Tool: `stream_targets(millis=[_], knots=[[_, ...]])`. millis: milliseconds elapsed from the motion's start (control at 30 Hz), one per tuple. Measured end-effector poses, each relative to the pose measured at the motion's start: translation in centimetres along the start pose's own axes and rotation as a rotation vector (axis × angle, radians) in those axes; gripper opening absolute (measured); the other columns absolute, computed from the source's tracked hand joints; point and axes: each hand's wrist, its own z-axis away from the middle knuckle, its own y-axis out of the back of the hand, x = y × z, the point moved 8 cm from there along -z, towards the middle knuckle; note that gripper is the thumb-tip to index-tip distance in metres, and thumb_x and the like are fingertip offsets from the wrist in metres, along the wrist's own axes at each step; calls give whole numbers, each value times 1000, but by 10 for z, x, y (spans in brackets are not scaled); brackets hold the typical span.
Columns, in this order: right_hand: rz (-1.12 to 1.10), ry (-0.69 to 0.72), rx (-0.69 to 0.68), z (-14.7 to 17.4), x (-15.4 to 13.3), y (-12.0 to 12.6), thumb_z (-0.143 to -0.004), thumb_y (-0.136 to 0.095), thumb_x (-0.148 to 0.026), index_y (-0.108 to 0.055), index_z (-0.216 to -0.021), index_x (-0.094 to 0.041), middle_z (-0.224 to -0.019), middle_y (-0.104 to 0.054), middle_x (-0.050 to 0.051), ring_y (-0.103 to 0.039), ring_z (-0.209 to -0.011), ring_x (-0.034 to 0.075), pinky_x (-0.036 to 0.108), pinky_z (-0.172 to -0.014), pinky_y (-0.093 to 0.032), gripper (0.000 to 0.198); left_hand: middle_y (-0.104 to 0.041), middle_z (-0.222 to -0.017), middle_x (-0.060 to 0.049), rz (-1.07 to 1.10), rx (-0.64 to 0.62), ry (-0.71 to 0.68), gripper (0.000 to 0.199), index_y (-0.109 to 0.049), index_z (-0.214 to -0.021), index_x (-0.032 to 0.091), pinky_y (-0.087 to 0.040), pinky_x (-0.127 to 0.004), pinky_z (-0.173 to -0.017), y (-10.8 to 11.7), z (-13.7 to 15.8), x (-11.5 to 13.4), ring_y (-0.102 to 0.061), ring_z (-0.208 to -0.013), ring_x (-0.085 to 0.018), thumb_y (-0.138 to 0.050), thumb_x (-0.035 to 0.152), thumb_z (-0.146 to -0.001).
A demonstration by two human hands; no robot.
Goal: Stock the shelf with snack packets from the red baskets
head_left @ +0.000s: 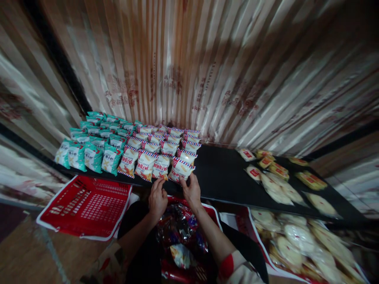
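Note:
Rows of white snack bags (145,165) with red-and-blue striped tops stand upright on a black shelf (219,173). My right hand (192,191) is at the front right bag (180,169), its thumb and fingers closed about the lower edge. My left hand (158,198) is just to the left. Its fingertips touch the bottom of the neighbouring white bag (160,167), with the thumb apart and nothing held. Teal snack bags (94,156) stand in rows left of the white ones.
Below the shelf are a red basket (89,205) at left, a basket of dark shiny packets (180,227) between my legs, and a red basket of round, pale packaged items (299,236) at right. Flat packets (278,185) lie on the shelf's right part. A pleated curtain (183,71) hangs behind.

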Motion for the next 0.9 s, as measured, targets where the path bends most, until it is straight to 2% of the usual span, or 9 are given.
stream_targets(millis=[233, 367, 467, 600, 767, 900], knots=[[14, -12, 35, 4, 10, 4, -73, -60, -51, -42, -130, -17, -111, -53, 12, -54, -98, 25, 38, -85, -45, 69, -57, -122, -8, -20, -10, -24, 42, -59, -111, 17, -41, -38, -102, 0, 2, 3, -52, -115, -20, -40, 4, -76], [39, 74, 110, -1, 7, 12, -78, -54, -51, -46, -125, -16, -115, -51, 13, -52, -105, 25, 40, -90, -44, 59, -56, -124, -8, -46, -22, -57, 42, -58, -112, 16, -41, -38, -103, -2, 4, 4, -51, -116, -20, -40, 3, -76], [104, 153, 94, -6, 4, 11, -82, -50, -49, -54, -113, -17, -114, -51, 13, -51, -105, 25, 40, -90, -44, 45, -56, -125, -7, -69, -12, -79, 41, -58, -111, 16, -42, -38, -102, -3, 5, 3, -51, -116, -20, -40, 3, -76], [143, 173, 94, -11, 4, 12, -83, -47, -47, -58, -102, -18, -111, -53, 13, -53, -101, 24, 40, -88, -46, 36, -56, -125, -6, -99, 18, -136, 43, -57, -112, 18, -44, -37, -100, -1, 8, 8, -52, -116, -19, -39, 3, -77], [114, 173, 68, -15, 1, 12, -82, -49, -47, -57, -105, -18, -115, -53, 14, -51, -108, 25, 41, -93, -43, 38, -51, -130, -8, -117, 26, -266, 43, -48, -125, 17, -43, -35, -101, -4, 11, 32, -46, -122, -18, -36, 7, -85], [11, 126, 15, -14, 0, 12, -80, -53, -49, -51, -120, -17, -121, -53, 13, -49, -114, 25, 42, -99, -39, 50, -45, -134, -13, -178, 65, -333, 41, -45, -128, 16, -45, -36, -98, -13, 9, 47, -45, -123, -21, -41, 14, -87]])
